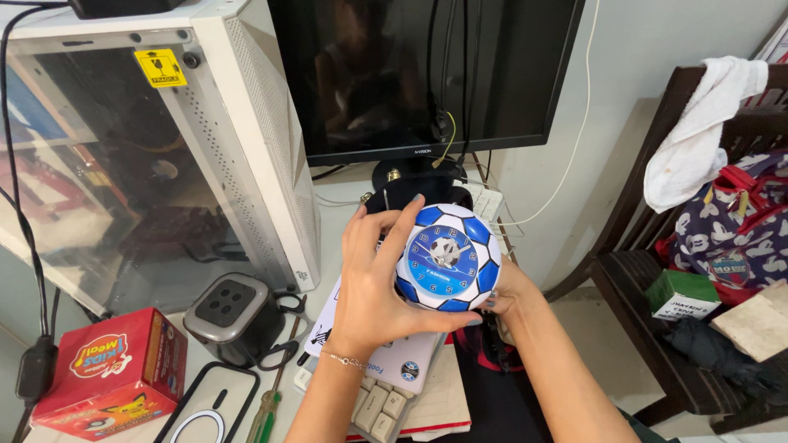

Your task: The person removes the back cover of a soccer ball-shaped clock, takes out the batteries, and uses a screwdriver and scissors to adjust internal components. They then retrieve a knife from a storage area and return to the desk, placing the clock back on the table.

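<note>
Left of the fingers stands a white computer case [246, 139] with a glass side; above them, a dark monitor [410, 74]. Lower left: a red box [115, 377], what looks like a grey speaker [234, 316], a green-handled screwdriver [264, 414].

- The clock [448, 258] is looking like glossy plastic, its blue and white football panels shining smooth.
- The computer case [164, 139] is showing a clear, reflective side panel and perforated white metal.
- The monitor [410, 74] screen is gleaming dark and glassy.
- The red box [111, 381] is appearing as glossy printed cardboard.
- The towel [698, 131] is hanging as soft white cloth.
- The chair [657, 271] is showing dark, smooth wood.
- The screwdriver [267, 410] handle is glinting as translucent green plastic.
</note>
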